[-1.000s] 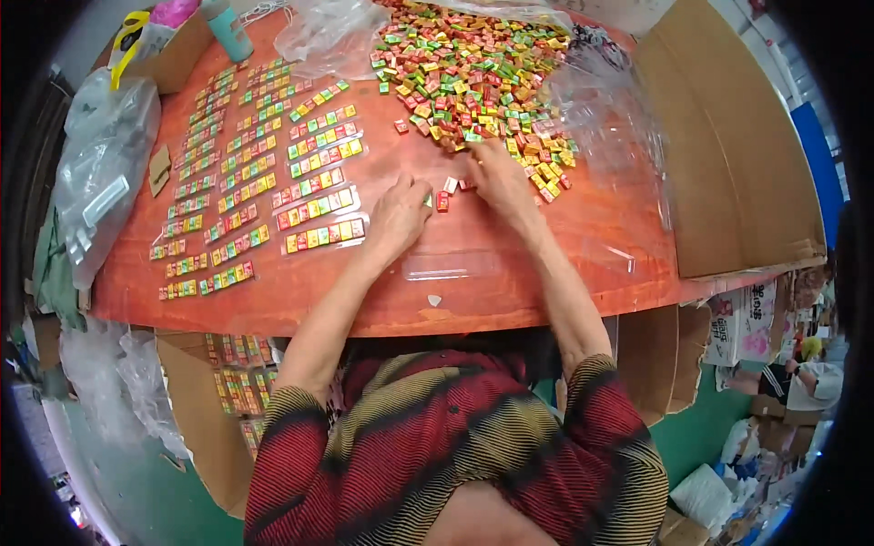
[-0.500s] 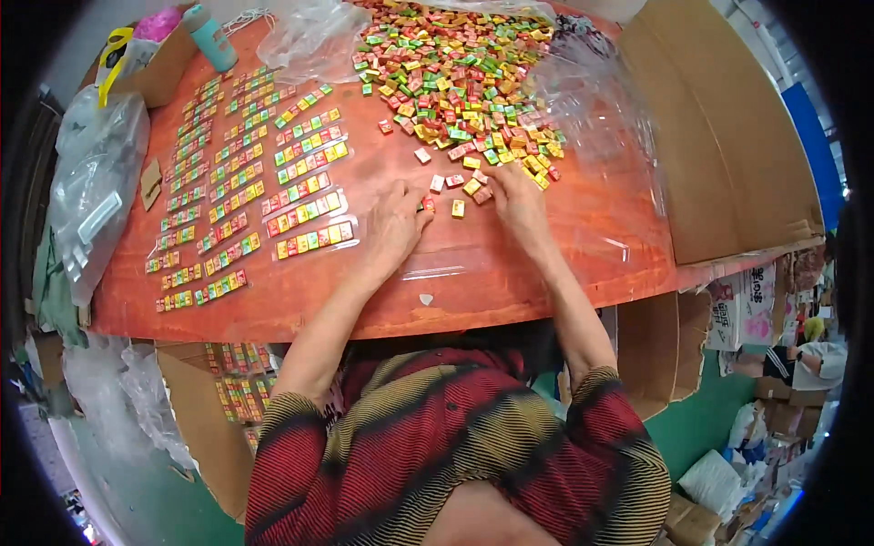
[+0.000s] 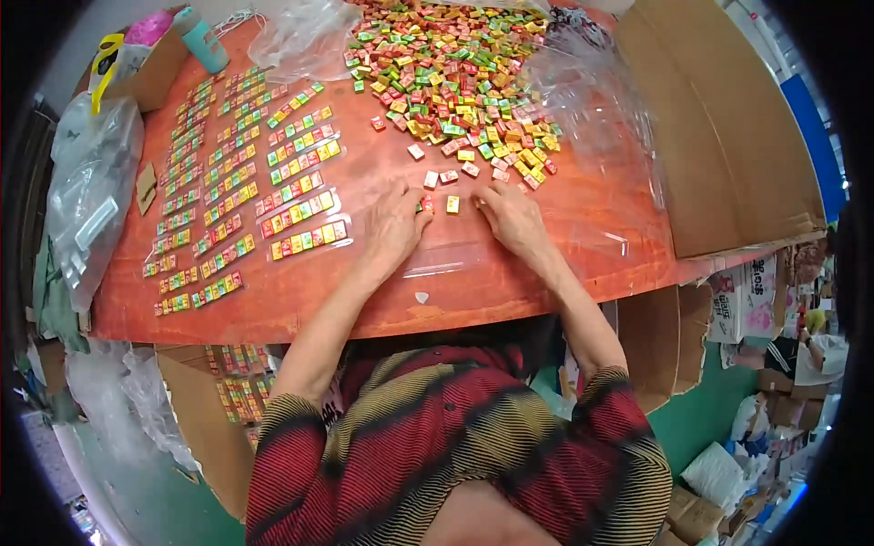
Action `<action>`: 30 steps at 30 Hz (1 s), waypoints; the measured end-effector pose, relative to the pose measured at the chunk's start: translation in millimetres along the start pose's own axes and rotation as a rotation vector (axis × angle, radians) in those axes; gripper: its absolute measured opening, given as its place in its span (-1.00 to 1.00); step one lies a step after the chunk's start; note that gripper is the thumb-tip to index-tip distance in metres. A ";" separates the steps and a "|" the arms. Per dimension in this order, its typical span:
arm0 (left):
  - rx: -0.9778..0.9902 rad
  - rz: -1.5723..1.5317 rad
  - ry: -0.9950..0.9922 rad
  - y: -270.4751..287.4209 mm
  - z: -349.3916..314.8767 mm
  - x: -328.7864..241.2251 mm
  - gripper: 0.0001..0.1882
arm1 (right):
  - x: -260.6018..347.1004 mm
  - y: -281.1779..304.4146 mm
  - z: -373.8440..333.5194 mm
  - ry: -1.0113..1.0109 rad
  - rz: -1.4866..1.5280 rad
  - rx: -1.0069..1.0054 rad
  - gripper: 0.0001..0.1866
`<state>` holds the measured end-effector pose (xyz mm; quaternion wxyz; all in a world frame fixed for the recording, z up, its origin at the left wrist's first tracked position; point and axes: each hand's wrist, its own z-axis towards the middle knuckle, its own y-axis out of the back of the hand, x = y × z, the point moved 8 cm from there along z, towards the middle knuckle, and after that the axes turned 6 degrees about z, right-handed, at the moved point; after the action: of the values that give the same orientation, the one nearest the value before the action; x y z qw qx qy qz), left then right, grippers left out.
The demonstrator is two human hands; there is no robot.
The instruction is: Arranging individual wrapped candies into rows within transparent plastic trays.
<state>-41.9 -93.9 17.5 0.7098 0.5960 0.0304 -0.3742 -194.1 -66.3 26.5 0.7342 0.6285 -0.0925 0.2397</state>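
On the red table, my left hand (image 3: 393,223) has its thumb and fingertips closed on a small red box (image 3: 426,204). Across from it, my right hand (image 3: 513,218) is bent inward, its fingertips pinched around a small yellowish box (image 3: 480,204) that they mostly cover. Standing alone between the two hands is a yellow box (image 3: 452,205). Just beyond my fingers lie loose boxes, among them a pale one (image 3: 431,179) and a red one (image 3: 448,176). A clear plastic strip (image 3: 444,259) with shiny edges rests nearer to me.
A large heap of small coloured boxes (image 3: 455,82) covers the far middle. Filled clear trays (image 3: 305,211) stand in columns at left. Plastic bags (image 3: 592,100) and a cardboard sheet (image 3: 719,136) flank the right. A teal bottle (image 3: 202,41) is far left.
My right hand has drawn back toward me from the loose boxes, and a couple of boxes by its fingertips no longer show there. My left hand stays at the red box.
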 end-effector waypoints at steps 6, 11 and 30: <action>0.049 -0.017 0.002 -2.5 2.1 -3.9 -0.72 | 10.5 1.5 -1.3 0.055 0.069 0.012 -0.77; 0.077 -0.029 0.007 -4.9 3.5 -4.0 -0.71 | -2.9 9.3 -8.0 -0.013 0.034 0.048 -0.74; 0.075 0.007 -0.021 -8.0 3.7 -6.0 -0.71 | -18.7 0.4 61.4 0.099 -0.140 -0.116 -0.86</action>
<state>-52.3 -94.2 14.9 0.6886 0.6183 0.0067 -0.3788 -200.3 -130.0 30.5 0.7878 0.5773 -0.0258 0.2129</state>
